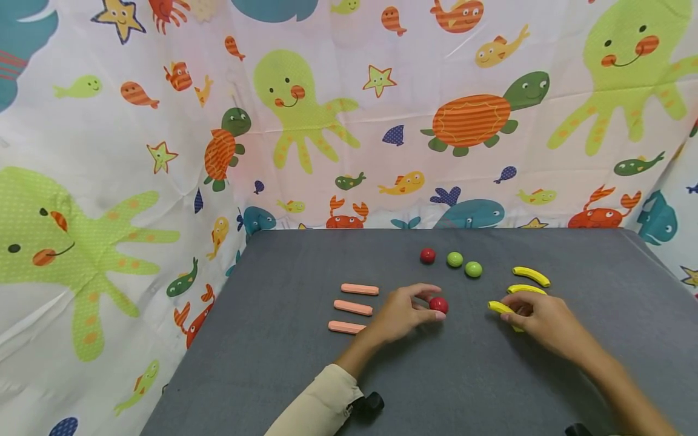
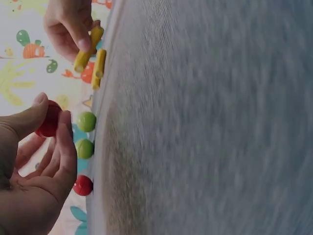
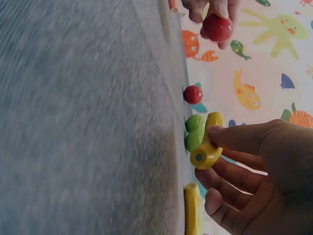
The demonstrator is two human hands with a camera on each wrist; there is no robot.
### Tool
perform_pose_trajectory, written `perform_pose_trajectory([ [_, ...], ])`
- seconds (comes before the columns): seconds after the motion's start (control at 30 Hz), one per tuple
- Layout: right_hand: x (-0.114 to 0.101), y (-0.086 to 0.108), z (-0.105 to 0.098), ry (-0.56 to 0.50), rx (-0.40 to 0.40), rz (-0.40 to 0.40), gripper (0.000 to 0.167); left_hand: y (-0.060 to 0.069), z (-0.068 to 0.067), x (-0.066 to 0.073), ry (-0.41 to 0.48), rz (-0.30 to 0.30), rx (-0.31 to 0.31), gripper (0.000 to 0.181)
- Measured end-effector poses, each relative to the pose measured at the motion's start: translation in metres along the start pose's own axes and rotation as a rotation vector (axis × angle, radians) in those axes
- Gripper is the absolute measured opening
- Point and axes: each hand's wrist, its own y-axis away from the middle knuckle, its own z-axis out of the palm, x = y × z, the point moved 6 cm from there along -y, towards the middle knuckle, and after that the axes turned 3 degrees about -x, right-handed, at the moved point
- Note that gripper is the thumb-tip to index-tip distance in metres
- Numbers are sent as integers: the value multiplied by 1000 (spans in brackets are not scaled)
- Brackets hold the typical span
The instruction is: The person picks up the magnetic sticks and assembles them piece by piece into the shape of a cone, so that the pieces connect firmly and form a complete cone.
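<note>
My left hand pinches a shiny red ball between thumb and fingers; in the left wrist view that red ball appears raised off the cloth. A yellow toy banana is held between the thumb and fingers of my right hand, which hides its middle. The right wrist view shows this banana with a dark spot on its end. Just beyond the right hand lie two more yellow bananas, a nearer one and a farther one.
Three pink sticks lie left of the left hand: a far one, a middle one and a near one. Farther back sit another red ball and two green balls. Grey cloth covers the table before a sea-animal curtain.
</note>
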Motion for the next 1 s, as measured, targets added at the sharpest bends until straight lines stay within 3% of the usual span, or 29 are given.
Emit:
perform_pose_trajectory([
  [0.2, -15, -5, 6, -41, -32, -12, 22, 6, 6, 0, -3, -12, 31, 40],
  [0.43, -28, -11, 14, -55, -72, -11, 23, 8, 14, -4, 1, -24, 62, 47],
  [0.63, -32, -12, 20, -72, -114, -4, 20, 11, 22, -4, 31, -43, 57, 35],
  [1.0, -32, -8, 28, -96, -159, -6, 18, 10, 24, -10, 38, -82, 63, 36],
])
